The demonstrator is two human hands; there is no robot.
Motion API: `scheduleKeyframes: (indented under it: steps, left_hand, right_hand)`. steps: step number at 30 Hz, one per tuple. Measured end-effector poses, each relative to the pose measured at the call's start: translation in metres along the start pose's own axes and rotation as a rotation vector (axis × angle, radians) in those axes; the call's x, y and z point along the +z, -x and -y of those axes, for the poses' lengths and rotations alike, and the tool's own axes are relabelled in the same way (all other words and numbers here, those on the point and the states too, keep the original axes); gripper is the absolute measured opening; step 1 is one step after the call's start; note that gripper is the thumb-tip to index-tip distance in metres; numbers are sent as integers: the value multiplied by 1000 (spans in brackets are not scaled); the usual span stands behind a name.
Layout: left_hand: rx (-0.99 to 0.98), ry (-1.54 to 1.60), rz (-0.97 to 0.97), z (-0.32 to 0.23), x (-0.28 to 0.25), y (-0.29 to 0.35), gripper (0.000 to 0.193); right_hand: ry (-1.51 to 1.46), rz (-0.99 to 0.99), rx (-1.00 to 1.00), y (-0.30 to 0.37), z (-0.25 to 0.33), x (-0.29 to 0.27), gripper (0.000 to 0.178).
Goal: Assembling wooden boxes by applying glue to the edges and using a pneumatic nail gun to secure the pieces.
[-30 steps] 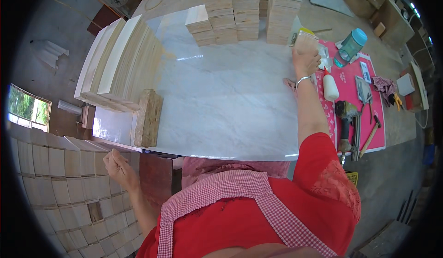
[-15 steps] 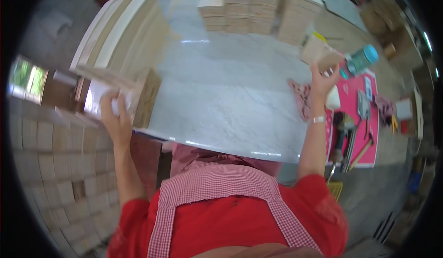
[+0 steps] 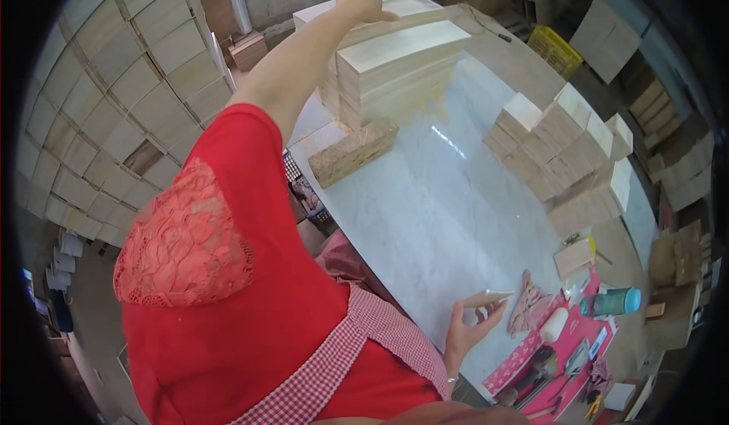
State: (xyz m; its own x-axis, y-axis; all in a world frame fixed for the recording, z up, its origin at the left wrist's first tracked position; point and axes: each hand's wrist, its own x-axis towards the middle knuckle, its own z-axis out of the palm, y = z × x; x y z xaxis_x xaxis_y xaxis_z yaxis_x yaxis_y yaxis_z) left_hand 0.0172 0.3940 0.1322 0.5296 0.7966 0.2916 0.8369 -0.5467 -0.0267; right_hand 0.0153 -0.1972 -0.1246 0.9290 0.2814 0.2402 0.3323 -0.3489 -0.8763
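At the far left my left hand (image 3: 363, 2) reaches over the rear row of pale wooden boards (image 3: 406, 7). Its fingers curl over their top edge, with the thumb lying along it; where the fingertips end is hidden. My right hand (image 3: 471, 332), low over the near right of the table, pinches a small, pale, flat piece (image 3: 486, 298) between thumb and fingers. A front row of boards (image 3: 410, 53) stands on edge before the rear row. Beside its near end lies a rough wooden block (image 3: 353, 151).
Stacked wooden pieces (image 3: 554, 144) stand at the right of the glossy table (image 3: 425, 212). Right of my right hand are a crumpled pink cloth (image 3: 529, 303), a teal bottle (image 3: 613, 302) and tools on a pink sheet (image 3: 558, 364). Large board stacks (image 3: 129, 83) rise at left.
My body and view have turned left. My left hand has gone from a pale item beside the table to the board row; my right hand has drawn away from the small wooden pieces near the bottle.
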Motion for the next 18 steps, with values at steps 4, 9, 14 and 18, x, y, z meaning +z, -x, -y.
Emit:
scheduleKeyframes:
  steps: [4,9,14,18]
  left_hand:
    - [-118,56,275,22,18,-22,96]
    - [-186,101,284,28,19,-29,98]
    - [-135,58,241,25,24,-24,94]
    - [-50,58,211,28,22,-27,82]
  right_hand:
    - [48,-27,33,5,1,-2,99]
    - [80,-8,59,2,8,10,99]
    - [69,20,23,8,20,23,97]
    - [62,49,-15,17,23,27,97]
